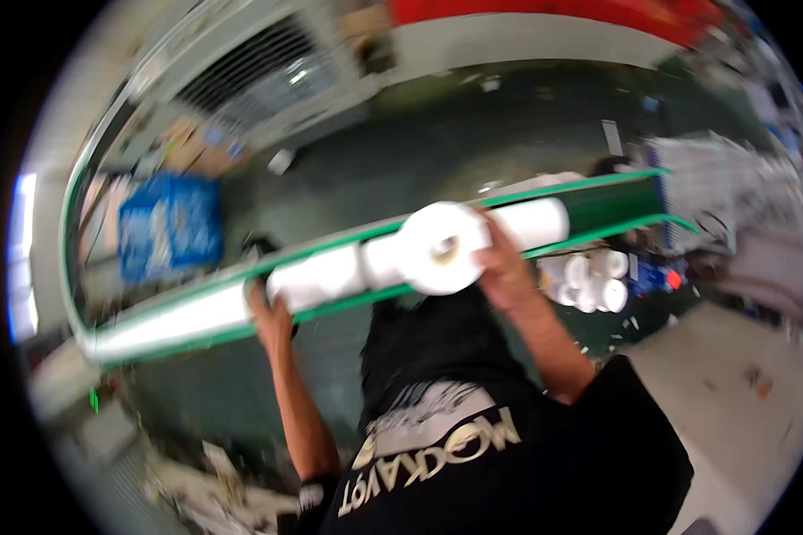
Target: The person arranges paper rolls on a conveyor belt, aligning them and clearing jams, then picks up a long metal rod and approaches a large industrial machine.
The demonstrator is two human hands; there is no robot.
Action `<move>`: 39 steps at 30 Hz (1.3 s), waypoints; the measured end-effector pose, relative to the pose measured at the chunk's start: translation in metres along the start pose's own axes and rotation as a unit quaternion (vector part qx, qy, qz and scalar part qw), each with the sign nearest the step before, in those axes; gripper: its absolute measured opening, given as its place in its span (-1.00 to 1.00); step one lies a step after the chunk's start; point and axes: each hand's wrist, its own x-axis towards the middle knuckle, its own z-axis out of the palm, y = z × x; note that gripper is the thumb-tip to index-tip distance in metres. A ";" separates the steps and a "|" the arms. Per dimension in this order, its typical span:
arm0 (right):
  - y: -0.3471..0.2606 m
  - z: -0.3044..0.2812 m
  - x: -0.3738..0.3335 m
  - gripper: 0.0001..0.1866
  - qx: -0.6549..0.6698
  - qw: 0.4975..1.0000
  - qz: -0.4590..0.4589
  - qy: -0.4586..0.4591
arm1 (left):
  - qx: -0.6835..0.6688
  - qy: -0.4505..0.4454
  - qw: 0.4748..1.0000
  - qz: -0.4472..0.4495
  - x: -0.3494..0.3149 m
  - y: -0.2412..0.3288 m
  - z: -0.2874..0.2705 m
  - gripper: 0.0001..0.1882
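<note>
My right hand [507, 272] grips a white roll [424, 254] by its side, fingers curved around the edge. The end of this roll faces up and shows its core hole. It is above a row of more white rolls lying end to end in a long green-edged trough [611, 201]. My left hand [272, 314] reaches over the trough's near edge, fingers apart, beside the end of a lying white roll [317, 275]. Another long stretch of white rolls [178, 321] runs to the left of that hand. Motion blur softens the hands and the rolls.
A blue bag [169, 227] stands at the left beyond the trough. Several white rolls [598, 281] sit below its right part. A grey machine with a vent grille [250, 67] is at the upper left, and a pale stack [709, 183] at the right end.
</note>
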 end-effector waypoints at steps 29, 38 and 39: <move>-0.017 0.065 0.002 0.03 -0.085 0.988 0.014 -0.127 | 0.016 0.030 0.897 0.440 -0.138 0.246 -0.069 -0.40; -0.020 0.076 0.000 0.05 -0.068 0.990 0.013 -0.119 | -0.008 0.088 0.904 0.418 -0.151 0.243 -0.073 -0.32; -0.018 0.076 0.000 0.04 -0.065 0.990 0.014 -0.122 | -0.006 0.103 0.902 0.419 -0.152 0.241 -0.073 -0.35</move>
